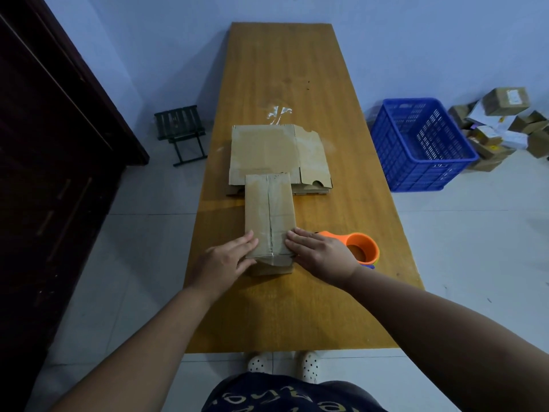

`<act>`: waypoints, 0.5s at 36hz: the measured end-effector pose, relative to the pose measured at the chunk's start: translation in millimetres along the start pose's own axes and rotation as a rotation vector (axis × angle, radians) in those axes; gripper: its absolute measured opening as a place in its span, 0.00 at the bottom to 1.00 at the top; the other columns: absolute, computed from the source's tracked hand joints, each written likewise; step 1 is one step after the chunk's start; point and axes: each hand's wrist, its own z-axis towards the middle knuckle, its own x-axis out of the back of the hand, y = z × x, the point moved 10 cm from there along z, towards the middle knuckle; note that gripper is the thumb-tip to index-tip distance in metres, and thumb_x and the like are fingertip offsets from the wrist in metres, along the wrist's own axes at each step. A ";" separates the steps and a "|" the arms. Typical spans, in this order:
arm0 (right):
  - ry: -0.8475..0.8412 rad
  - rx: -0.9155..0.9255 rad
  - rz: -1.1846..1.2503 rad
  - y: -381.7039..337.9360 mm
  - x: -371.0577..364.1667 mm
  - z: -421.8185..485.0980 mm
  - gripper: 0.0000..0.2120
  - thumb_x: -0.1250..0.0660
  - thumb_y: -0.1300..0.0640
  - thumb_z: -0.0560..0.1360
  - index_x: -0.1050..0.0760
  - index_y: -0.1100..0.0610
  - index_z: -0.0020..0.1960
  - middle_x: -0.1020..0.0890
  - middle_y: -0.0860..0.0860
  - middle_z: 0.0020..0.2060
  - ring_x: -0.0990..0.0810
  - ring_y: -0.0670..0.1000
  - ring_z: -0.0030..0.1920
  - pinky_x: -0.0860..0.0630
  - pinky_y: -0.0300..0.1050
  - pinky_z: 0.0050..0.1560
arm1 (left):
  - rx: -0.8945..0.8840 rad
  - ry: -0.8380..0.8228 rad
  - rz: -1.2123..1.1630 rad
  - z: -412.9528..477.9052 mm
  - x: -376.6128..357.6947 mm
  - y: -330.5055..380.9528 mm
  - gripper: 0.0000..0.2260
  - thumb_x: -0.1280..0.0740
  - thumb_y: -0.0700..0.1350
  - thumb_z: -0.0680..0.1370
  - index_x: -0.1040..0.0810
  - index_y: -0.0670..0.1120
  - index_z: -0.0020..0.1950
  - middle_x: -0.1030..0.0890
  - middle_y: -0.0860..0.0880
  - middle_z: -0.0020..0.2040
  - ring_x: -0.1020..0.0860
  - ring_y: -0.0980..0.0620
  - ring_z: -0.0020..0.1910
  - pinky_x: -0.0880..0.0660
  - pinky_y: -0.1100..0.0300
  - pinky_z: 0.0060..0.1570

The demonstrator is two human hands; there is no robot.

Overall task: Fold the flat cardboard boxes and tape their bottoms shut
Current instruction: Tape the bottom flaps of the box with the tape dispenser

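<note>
Well, both flat hands, left hand (226, 257) and right hand (319, 252), press a taped brown cardboard box (269, 215), fingers straight; no writing readable; orange tape dispenser (361, 248) beside.

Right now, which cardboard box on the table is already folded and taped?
The narrow box nearest the person, pressed under the left hand and right hand, with tape along its seam. The flat boxes behind it lie stacked, unfolded.
</note>
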 end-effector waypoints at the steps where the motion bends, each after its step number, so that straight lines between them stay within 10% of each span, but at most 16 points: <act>1: 0.007 -0.003 -0.001 0.0 0.4 -0.3 0.21 0.24 0.61 0.69 0.21 0.63 0.61 0.19 0.59 0.59 0.20 0.59 0.60 0.19 0.53 0.53 | -0.031 0.017 0.017 -0.5 -1.3 1.2 0.23 0.26 0.48 0.72 0.24 0.50 0.66 0.24 0.54 0.66 0.18 0.47 0.54 0.20 0.52 0.50; 18: 0.051 -0.035 0.012 4.7 -3.9 1.9 0.17 0.38 0.52 0.77 0.20 0.61 0.58 0.18 0.56 0.57 0.19 0.57 0.58 0.17 0.52 0.48 | -0.102 0.214 0.065 -4.9 -2.7 7.2 0.24 0.21 0.42 0.65 0.19 0.43 0.60 0.20 0.47 0.60 0.16 0.44 0.41 0.18 0.51 0.39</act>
